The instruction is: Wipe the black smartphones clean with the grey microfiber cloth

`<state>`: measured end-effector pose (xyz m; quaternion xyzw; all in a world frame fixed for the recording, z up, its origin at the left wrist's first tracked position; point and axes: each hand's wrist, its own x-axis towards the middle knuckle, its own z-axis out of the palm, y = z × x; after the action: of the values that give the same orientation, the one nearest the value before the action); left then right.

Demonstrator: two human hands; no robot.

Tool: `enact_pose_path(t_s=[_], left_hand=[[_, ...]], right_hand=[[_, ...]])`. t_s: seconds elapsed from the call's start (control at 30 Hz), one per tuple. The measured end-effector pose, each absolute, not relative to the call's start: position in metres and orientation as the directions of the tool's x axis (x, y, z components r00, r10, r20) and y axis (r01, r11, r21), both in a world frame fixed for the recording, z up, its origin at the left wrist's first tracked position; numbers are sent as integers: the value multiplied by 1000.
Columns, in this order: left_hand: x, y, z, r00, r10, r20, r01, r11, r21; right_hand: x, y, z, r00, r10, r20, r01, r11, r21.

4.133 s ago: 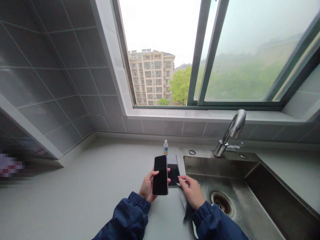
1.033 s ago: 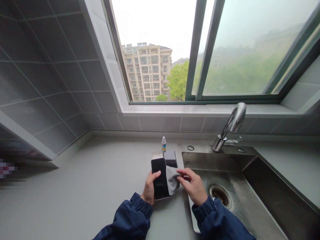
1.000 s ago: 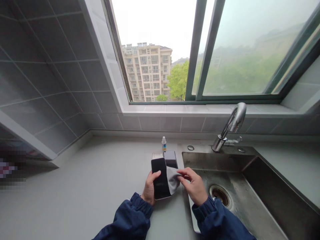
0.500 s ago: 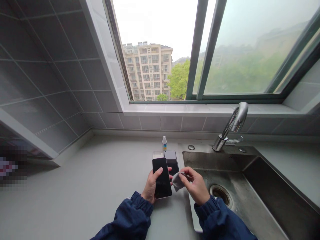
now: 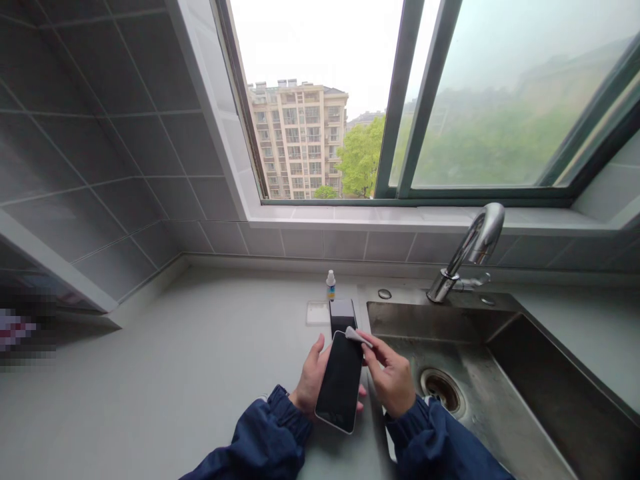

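A smartphone (image 5: 340, 381) with a dark screen lies tilted across my left hand (image 5: 311, 379), whose fingers wrap behind it and show at its right edge. My right hand (image 5: 393, 377) pinches a small light-grey cloth (image 5: 356, 336), which touches the phone's top right corner. Behind this phone, a second dark phone (image 5: 342, 312) lies on the counter, its lower part hidden. To its left is a small clear, flat case (image 5: 317, 313). A little white bottle (image 5: 331, 285) with a coloured label stands upright at the back.
The light counter (image 5: 200, 347) stretches to the left. A steel sink (image 5: 500, 393) with a drain (image 5: 443, 392) lies close on the right, under a curved chrome faucet (image 5: 473, 250). Behind the counter is a partly open sliding window (image 5: 400, 133).
The phone has come down and right and now leans the other way. My left thumb has lifted off its screen. The cloth has moved up against the phone's top corner.
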<state>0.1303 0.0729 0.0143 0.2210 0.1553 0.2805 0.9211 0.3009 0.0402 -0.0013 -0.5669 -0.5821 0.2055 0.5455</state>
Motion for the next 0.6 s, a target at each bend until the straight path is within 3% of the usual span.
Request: enact_pose_path(t_s=[0.13, 0.3, 0.47, 0.6], left_hand=[[125, 78, 13, 785, 601, -151, -487, 749, 450], [123, 82, 18, 759, 642, -111, -554, 725, 409], [124, 80, 21, 704, 699, -126, -608, 684, 403], [123, 82, 19, 676, 715, -179, -618, 682, 391]], right_hand=[[295, 39, -5, -6, 875, 484, 531, 413, -740], [296, 39, -10, -195, 847, 495, 595, 503, -627], [289, 30, 1, -439, 809, 392, 718, 578, -387], [280, 21, 13, -577, 756, 311, 686, 654, -318]])
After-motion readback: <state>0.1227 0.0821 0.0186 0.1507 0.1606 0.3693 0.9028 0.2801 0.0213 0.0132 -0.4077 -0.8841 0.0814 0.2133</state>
